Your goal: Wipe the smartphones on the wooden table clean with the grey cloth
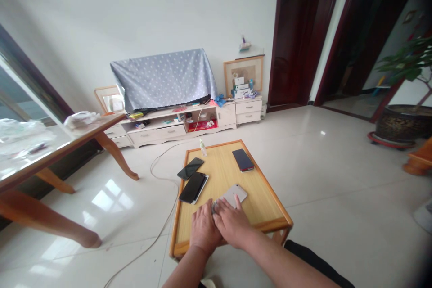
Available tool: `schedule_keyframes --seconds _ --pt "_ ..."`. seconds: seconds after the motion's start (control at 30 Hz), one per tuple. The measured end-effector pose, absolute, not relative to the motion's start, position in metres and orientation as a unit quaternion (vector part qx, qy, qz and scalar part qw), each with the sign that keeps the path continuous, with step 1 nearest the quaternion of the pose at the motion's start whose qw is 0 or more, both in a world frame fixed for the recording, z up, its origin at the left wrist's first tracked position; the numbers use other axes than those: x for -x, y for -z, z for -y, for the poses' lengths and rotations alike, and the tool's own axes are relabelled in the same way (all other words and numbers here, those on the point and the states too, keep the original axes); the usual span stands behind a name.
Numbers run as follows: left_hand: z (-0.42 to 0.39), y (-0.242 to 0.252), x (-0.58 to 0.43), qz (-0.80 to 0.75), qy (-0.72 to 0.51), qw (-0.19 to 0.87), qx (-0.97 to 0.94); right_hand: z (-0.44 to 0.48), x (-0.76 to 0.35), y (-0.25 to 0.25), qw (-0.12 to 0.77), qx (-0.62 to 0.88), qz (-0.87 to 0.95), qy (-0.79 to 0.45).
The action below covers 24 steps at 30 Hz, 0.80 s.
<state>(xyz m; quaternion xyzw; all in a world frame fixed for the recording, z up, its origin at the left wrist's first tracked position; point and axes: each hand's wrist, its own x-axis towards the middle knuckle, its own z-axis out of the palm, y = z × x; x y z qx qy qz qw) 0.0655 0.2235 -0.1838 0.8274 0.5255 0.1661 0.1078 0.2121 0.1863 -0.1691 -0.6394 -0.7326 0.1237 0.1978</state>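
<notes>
A pale pinkish-silver smartphone (232, 195) lies back up near the front edge of a small wooden table (221, 175). My left hand (204, 228) is closed around its near left end. Beside it, my right hand (232, 222) rests over the phone's lower part, fingers bent and one finger sticking out. A small greyish bit shows between the hands; I cannot make out what it is. To the left lie a dark phone (191, 168) and a black-screened phone stacked on a white-edged one (193, 187). Another dark phone stack (243, 160) lies at the right.
A small clear spray bottle (203, 147) stands at the table's far left corner. A cable (162, 234) runs along the floor at left. A larger table (60, 148) stands left, a white TV cabinet (158, 134) ahead, a potted plant (401, 121) right.
</notes>
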Motion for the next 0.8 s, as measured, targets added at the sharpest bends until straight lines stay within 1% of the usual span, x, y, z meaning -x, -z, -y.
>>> schedule_keyframes --seconds 0.1,0.27,0.33,0.4,0.53,0.6,0.8 --pt "-0.224 0.184 -0.065 -0.525 -0.165 0.113 -0.828 -0.191 -0.209 0.170 0.200 0.626 0.743 -0.122" --pt "-0.221 0.178 -0.068 -0.535 -0.168 0.111 -0.820 -0.223 -0.250 0.164 0.143 0.752 0.632 -0.121" --pt "-0.220 0.176 -0.069 -0.536 -0.165 0.109 -0.820 -0.223 -0.255 0.164 0.133 0.773 0.609 -0.113" --pt "-0.219 0.176 -0.070 -0.537 -0.165 0.106 -0.821 -0.212 -0.247 0.166 0.136 0.758 0.628 -0.113" --pt "-0.220 0.176 -0.070 -0.534 -0.158 0.109 -0.823 -0.179 -0.219 0.168 0.173 0.660 0.721 -0.122" --pt "-0.220 0.174 -0.070 -0.533 -0.155 0.108 -0.824 -0.172 -0.221 0.165 0.176 0.646 0.731 -0.129" --pt "-0.216 0.164 -0.072 -0.534 -0.132 0.108 -0.828 -0.182 -0.265 0.156 0.129 0.763 0.621 -0.125"
